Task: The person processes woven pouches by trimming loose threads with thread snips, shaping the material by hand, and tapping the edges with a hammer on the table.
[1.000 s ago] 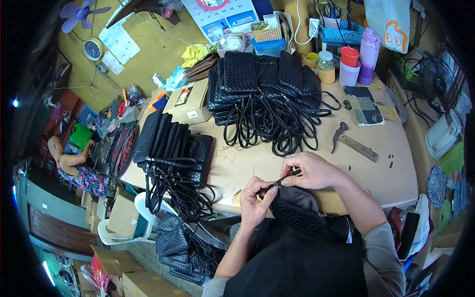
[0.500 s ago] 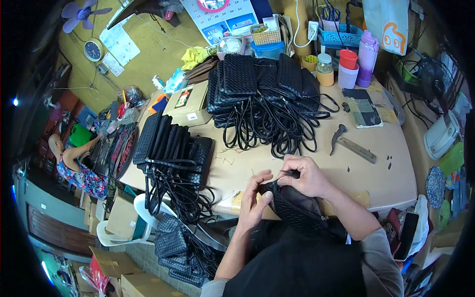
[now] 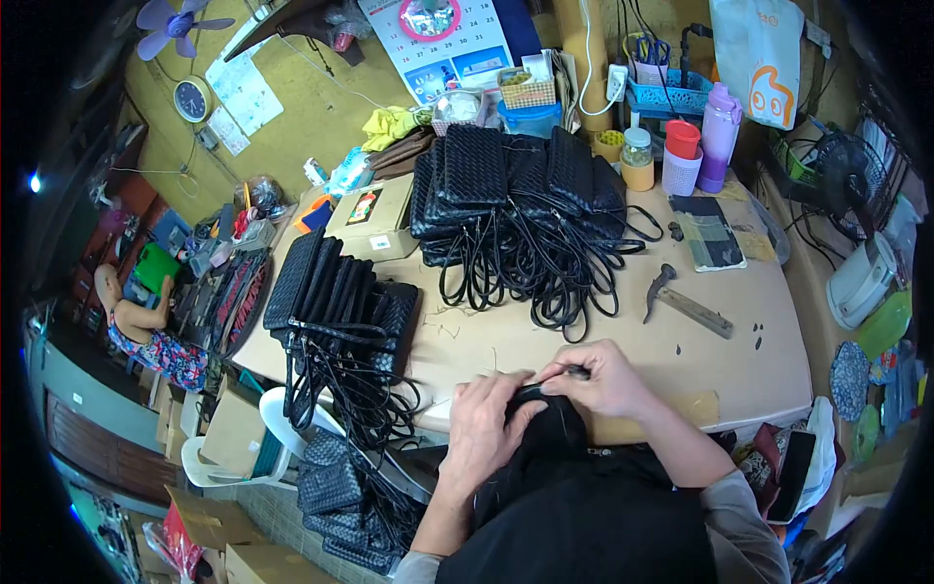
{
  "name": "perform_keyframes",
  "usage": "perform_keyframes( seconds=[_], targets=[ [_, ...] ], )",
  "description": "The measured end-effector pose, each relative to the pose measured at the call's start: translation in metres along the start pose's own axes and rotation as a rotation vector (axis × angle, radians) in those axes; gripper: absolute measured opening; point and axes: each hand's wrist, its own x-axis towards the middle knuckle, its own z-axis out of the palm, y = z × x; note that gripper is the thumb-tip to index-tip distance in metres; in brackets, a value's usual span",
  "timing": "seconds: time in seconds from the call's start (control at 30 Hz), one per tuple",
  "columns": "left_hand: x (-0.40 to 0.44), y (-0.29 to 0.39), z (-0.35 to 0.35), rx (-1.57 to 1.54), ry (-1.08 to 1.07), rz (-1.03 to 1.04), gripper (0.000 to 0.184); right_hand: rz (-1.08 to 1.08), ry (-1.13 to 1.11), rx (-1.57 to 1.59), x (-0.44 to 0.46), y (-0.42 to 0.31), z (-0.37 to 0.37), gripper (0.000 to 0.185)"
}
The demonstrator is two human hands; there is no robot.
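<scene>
A black woven bag (image 3: 553, 426) is held near the table's front edge, against the person's dark front. My left hand (image 3: 484, 420) is closed on the bag's upper edge, thumb on the near side and fingers over the far side. My right hand (image 3: 613, 382) pinches the same edge just to the right. A small tool with a dark, rounded handle (image 3: 580, 372) sits in the right hand's grip; its working end is hidden by the fingers. The two hands' fingertips nearly meet. Much of the bag blends into the dark clothing.
Black woven pouches with straps (image 3: 477, 165) are piled at the back, more (image 3: 326, 292) at left. A hammer (image 3: 686, 302) lies right, near a dark notebook (image 3: 708, 232). More bags (image 3: 336, 487) rest below a white chair (image 3: 282, 419). A person (image 3: 146, 326) sits far left.
My left hand has turned over and moved left and down, its fingers now folded over the bag's edge. The bag's woven side and open mouth have turned from view. The right hand has lowered slightly.
</scene>
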Motion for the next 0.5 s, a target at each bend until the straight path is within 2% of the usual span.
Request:
perform_keyframes(
  seconds=[0.03, 0.07, 0.1, 0.13, 0.17, 0.23, 0.27, 0.33, 0.37, 0.43, 0.5],
  targets=[
    [0.001, 0.001, 0.000, -0.016, -0.047, 0.016, 0.016, 0.006, 0.000, 0.000, -0.001, -0.001, 0.005, 0.032],
    [0.001, -0.008, -0.004, -0.100, -0.037, -0.024, 0.016, -0.092, 0.065, 0.067, -0.002, -0.001, 0.009, 0.040],
    [0.003, -0.015, -0.009, -0.217, 0.087, -0.084, 0.012, -0.194, 0.132, 0.133, -0.002, -0.001, 0.010, 0.049],
    [0.002, -0.020, -0.017, -0.323, 0.215, -0.194, 0.011, -0.166, 0.077, -0.156, -0.009, -0.011, -0.004, 0.067],
    [0.000, -0.037, -0.027, -0.400, 0.314, -0.210, 0.011, -0.176, 0.113, -0.412, -0.016, -0.018, -0.011, 0.073],
    [-0.011, -0.069, -0.031, -0.566, 0.380, -0.174, 0.009, -0.068, 0.052, -0.524, -0.028, -0.016, -0.027, 0.054],
    [-0.013, -0.077, -0.028, -0.641, 0.420, -0.197, 0.010, -0.068, 0.055, -0.528, -0.030, -0.016, -0.029, 0.054],
    [-0.020, -0.093, -0.023, -0.809, 0.440, -0.221, 0.015, 0.159, 0.124, -0.477, -0.035, -0.012, -0.030, 0.032],
    [-0.022, -0.095, -0.019, -0.812, 0.438, -0.220, 0.015, 0.160, 0.126, -0.479, -0.036, -0.007, -0.029, 0.032],
    [-0.024, -0.095, -0.009, -0.877, 0.538, -0.337, 0.015, -0.002, 0.205, -0.221, -0.039, 0.005, -0.029, 0.017],
    [-0.035, -0.116, -0.007, -0.991, 0.507, -0.299, 0.011, 0.001, 0.271, -0.197, -0.041, 0.000, -0.027, 0.016]
  ],
)
